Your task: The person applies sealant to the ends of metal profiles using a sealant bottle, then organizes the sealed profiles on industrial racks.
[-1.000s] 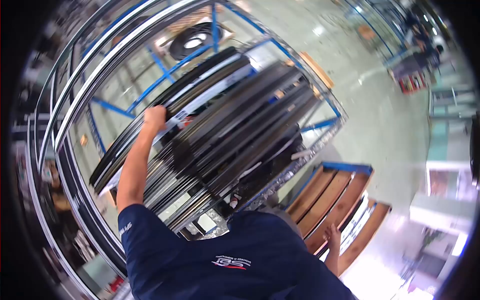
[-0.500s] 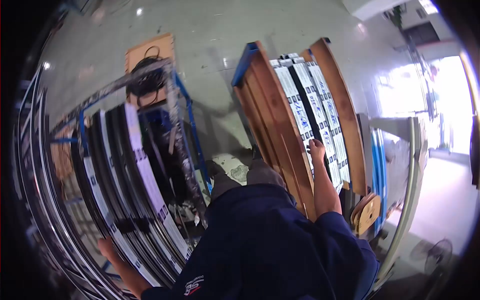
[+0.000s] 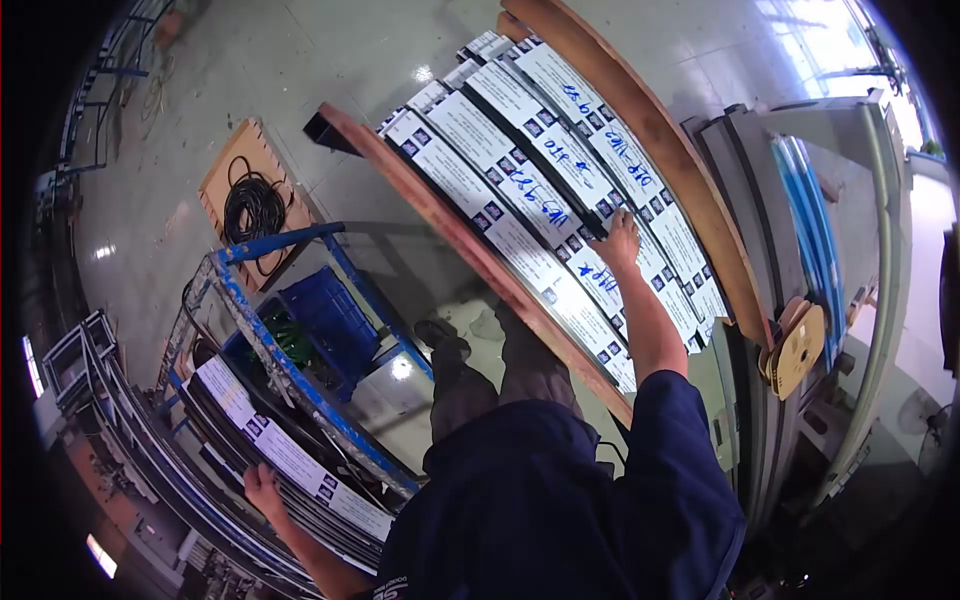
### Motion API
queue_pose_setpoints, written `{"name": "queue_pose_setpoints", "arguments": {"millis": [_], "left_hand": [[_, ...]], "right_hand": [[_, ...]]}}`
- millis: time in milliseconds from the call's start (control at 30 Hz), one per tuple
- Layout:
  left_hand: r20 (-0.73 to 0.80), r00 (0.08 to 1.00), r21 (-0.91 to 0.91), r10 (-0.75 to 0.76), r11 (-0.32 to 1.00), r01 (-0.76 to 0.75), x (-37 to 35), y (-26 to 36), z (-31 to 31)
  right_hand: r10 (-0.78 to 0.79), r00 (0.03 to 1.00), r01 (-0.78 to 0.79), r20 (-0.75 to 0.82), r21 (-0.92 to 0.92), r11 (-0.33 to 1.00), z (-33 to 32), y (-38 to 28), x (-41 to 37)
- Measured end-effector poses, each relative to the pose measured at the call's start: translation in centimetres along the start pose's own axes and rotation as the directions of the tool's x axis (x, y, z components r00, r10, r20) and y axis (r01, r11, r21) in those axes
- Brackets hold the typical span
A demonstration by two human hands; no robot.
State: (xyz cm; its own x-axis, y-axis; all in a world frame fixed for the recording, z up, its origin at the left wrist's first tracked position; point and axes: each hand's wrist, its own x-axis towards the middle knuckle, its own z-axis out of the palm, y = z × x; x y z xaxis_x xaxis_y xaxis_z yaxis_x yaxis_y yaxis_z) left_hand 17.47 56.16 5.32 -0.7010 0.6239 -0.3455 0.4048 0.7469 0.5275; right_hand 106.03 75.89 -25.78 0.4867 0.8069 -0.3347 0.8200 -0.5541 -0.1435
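My right hand [image 3: 619,242] reaches forward onto a row of long profiles in white labelled wrap [image 3: 520,185]. They lie on a wooden-railed rack [image 3: 455,235]. The fingers curl over the edge of one profile, beside a dark gap. My left hand [image 3: 262,490] is down at the lower left. It grips a long white-wrapped profile [image 3: 290,460] that lies with dark profiles in a blue metal rack [image 3: 290,375]. My dark blue shirt and legs fill the lower middle of the view.
A blue crate [image 3: 330,318] sits inside the blue rack. A coil of black cable [image 3: 254,205] lies on a board on the glossy floor. A wooden spool [image 3: 797,345] and grey-green upright frames [image 3: 880,250] stand to the right. Metal frames line the left edge.
The view has swung from the blue rack toward the wooden rack. My right hand has slid further along the wrapped profiles. My left hand keeps its hold on the profile in the blue rack.
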Motion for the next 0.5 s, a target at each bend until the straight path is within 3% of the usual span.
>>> {"name": "queue_pose_setpoints", "arguments": {"millis": [33, 200, 267, 400, 500], "left_hand": [[0.005, 1.0, -0.015, 0.009, 1.0, -0.009, -2.0, 4.4, 3.5], [0.242, 0.969, 0.075, 0.046, 0.995, -0.066, -6.3, 15.1, 12.6], [0.319, 0.946, 0.064, 0.06, 0.994, -0.085, -7.7, 17.3, 15.2], [0.399, 0.915, 0.078, 0.064, 0.992, -0.103, -9.6, 19.4, 19.1], [0.441, 0.894, 0.035, 0.083, 0.993, -0.11, -10.6, 20.1, 21.4]], "right_hand": [[0.005, 0.999, -0.006, -0.033, -0.034, 0.999, -0.4, -0.5, 0.6], [-0.035, 0.999, 0.034, -0.007, -0.137, 0.99, -1.8, -0.6, 3.3], [-0.095, 0.995, 0.092, -0.014, -0.139, 0.986, -1.5, -0.2, 4.1], [-0.05, 0.997, 0.059, 0.051, -0.201, 0.978, -1.5, -0.9, 5.1], [-0.098, 0.988, 0.11, 0.123, -0.098, 0.989, -1.7, 0.2, 5.8]]}}
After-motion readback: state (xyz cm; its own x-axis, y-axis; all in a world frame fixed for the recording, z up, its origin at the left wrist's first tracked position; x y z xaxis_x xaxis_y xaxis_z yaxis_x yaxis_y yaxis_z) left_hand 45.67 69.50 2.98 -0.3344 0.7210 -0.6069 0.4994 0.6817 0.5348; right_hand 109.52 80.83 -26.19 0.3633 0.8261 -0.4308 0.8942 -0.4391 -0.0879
